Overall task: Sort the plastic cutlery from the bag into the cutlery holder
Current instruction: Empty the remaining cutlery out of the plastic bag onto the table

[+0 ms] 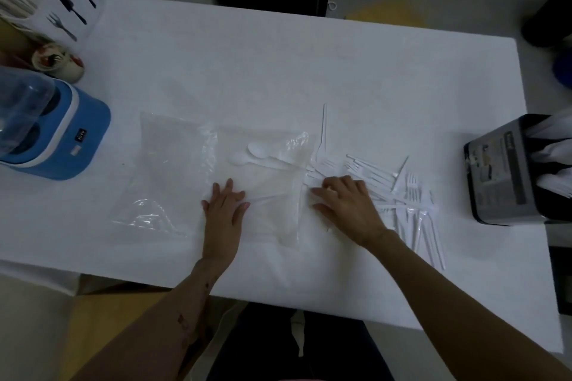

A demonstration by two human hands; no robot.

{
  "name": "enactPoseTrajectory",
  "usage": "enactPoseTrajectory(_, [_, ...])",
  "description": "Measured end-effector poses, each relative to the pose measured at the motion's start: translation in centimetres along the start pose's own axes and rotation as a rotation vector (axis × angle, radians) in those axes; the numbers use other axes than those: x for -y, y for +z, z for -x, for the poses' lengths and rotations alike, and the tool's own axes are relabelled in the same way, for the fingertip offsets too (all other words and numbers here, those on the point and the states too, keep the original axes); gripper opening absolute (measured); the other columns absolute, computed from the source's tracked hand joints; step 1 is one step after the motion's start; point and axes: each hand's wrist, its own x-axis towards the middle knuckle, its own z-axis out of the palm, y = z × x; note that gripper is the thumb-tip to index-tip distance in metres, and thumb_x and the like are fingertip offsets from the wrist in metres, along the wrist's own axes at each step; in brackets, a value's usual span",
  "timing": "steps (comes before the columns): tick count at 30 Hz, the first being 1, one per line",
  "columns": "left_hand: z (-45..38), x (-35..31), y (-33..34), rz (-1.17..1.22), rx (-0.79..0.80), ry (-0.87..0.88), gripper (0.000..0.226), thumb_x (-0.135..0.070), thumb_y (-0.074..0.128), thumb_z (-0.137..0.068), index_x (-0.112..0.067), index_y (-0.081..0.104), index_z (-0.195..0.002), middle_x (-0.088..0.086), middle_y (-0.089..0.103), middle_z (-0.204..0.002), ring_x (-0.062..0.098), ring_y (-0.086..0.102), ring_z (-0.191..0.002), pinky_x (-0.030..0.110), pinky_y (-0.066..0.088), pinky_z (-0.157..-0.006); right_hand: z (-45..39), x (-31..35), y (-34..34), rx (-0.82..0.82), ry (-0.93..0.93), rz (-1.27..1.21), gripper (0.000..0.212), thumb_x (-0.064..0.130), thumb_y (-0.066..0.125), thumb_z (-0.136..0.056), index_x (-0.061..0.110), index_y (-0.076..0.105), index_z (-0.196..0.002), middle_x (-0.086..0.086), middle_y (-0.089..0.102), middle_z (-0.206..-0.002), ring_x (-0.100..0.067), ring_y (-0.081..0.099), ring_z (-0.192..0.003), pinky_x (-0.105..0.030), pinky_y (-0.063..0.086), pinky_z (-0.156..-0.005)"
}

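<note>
On crinkled clear bag: flat left hand.

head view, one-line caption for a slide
Left hand flattens clear bag; right hand reaches into spilled white cutlery.

A table covered in plain white fills most of the view. Near its middle lies a flattened clear plastic bag, with two white spoons visible through its right half. Just right of the bag's opening, a loose pile of white plastic cutlery is spread across the surface. A grey cutlery holder stands at the right edge, white pieces inside it. At the left edge sits a blue appliance with a clear domed top. In the far left corner stands a white caddy printed with black utensil pictures, a small patterned cup beside it.
</note>
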Motion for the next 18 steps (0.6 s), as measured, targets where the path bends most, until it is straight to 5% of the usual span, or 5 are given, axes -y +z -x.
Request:
enactPoseTrajectory(5, [0.0,-0.5,-0.3,0.152,-0.042,-0.090,0.040,-0.021,0.050,-0.097,-0.011,0.049,-0.135,0.006,0.054,-0.138,0.012,0.012,-0.145,0.038,-0.003,-0.120,-2.8,3.7,1.9,0.054,0.058,-0.078,0.038,0.029,0.080,-0.075,0.015,0.068,-0.108,-0.001,0.066,-0.112,-0.030,0.058,-0.093,-0.037,0.041,-0.073])
enactPoseTrajectory(10, [0.1,-0.5,-0.4,0.124,-0.044,-0.066,0.042,-0.020,0.052,-0.096,-0.010,0.048,-0.136,0.002,0.053,-0.138,0.015,0.011,-0.146,0.037,-0.003,-0.120,-3.5,4.7,3.4,0.016,0.131,-0.098,0.028,0.029,0.083,-0.070,0.018,0.072,-0.093,0.001,0.065,-0.090,-0.022,0.043,-0.088,-0.033,0.022,-0.071])
enactPoseTrajectory(15, [0.2,0.1,-0.1,0.030,-0.010,-0.007,0.024,-0.025,0.049,-0.097,-0.016,0.059,-0.117,-0.001,0.036,-0.152,0.016,0.007,-0.147,0.035,-0.006,-0.119,-3.1,4.3,3.3,-0.024,0.128,-0.051,0.017,0.018,0.082,-0.069,0.016,0.068,-0.079,0.003,0.063,-0.079,-0.025,0.053,-0.080,-0.033,0.024,-0.070])
enactPoseTrajectory(18, [0.2,0.3,0.2,0.011,-0.018,0.010,0.023,-0.025,0.049,-0.096,-0.015,0.060,-0.113,-0.001,0.035,-0.152,0.016,0.009,-0.147,0.031,-0.006,-0.119,-1.6,2.6,2.4,-0.061,0.139,-0.020,0.015,0.032,0.064,-0.083,0.018,0.065,-0.079,0.003,0.062,-0.079,-0.025,0.055,-0.080,-0.035,0.026,-0.071])
